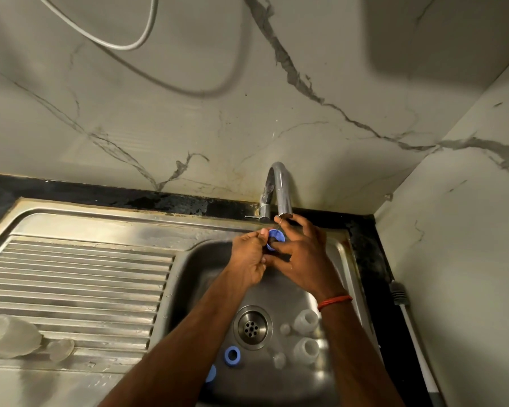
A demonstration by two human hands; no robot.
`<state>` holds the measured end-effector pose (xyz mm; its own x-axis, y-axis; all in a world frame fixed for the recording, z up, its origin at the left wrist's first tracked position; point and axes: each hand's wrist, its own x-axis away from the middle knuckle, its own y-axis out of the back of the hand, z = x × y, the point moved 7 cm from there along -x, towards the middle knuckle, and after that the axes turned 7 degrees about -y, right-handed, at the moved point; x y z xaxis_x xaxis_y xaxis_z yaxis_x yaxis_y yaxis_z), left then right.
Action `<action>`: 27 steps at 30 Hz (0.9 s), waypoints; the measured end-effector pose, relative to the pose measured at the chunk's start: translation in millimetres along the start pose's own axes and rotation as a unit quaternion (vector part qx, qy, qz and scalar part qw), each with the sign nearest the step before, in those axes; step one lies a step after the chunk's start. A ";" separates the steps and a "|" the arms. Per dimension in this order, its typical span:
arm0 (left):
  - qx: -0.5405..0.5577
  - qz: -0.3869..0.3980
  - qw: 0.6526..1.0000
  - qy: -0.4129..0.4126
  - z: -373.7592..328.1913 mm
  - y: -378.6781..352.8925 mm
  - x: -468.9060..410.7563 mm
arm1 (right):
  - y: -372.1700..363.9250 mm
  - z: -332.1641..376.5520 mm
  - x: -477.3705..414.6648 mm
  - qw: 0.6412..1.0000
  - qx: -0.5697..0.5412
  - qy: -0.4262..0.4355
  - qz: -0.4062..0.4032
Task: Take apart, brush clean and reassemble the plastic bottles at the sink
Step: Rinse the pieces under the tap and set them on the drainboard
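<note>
While a blue ring (pixel 232 356) and clear bottles (pixel 306 350) lie dismantled by the sink's (pixel 194 265) near edge, I see the left hand (pixel 247 257) pinch a blue cap (pixel 276 237) under the far-rim tap (pixel 280 186), the right hand (pixel 304 259) thumbing it, fingers spread; reassembly looks unstarted.

Both forearms are bare, as are the left hand (pixel 247 257) and the right hand (pixel 303 257). Just behind the right hand, a thin red-orange bracelet (pixel 334 301) of twisted thread circles the wrist.
</note>
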<state>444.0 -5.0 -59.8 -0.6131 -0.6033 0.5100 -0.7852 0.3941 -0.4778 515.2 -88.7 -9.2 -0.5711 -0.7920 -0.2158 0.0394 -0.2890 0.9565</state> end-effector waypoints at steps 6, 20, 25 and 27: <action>-0.022 -0.013 1.000 -0.014 -11.6 2.4 1.2 | -2.7 -5.6 1.0 0.995 0.073 -0.061 -0.001; -0.051 0.001 0.998 -0.021 -12.1 3.3 2.4 | -2.4 -1.8 -4.0 0.993 0.011 -0.085 0.083; -0.030 -0.008 0.999 -0.024 -14.7 2.0 -0.7 | 4.9 8.7 -5.3 0.994 0.005 -0.081 0.067; -0.026 -0.006 0.999 -0.029 -13.5 1.2 -1.1 | 6.6 10.1 -6.0 0.995 0.007 -0.078 0.064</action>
<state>442.5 5.5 -51.3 -0.5980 -0.6472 0.4727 -0.7974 0.4210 -0.4324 510.6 -80.5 0.4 -0.6818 -0.7291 -0.0597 0.1095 -0.1824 0.9771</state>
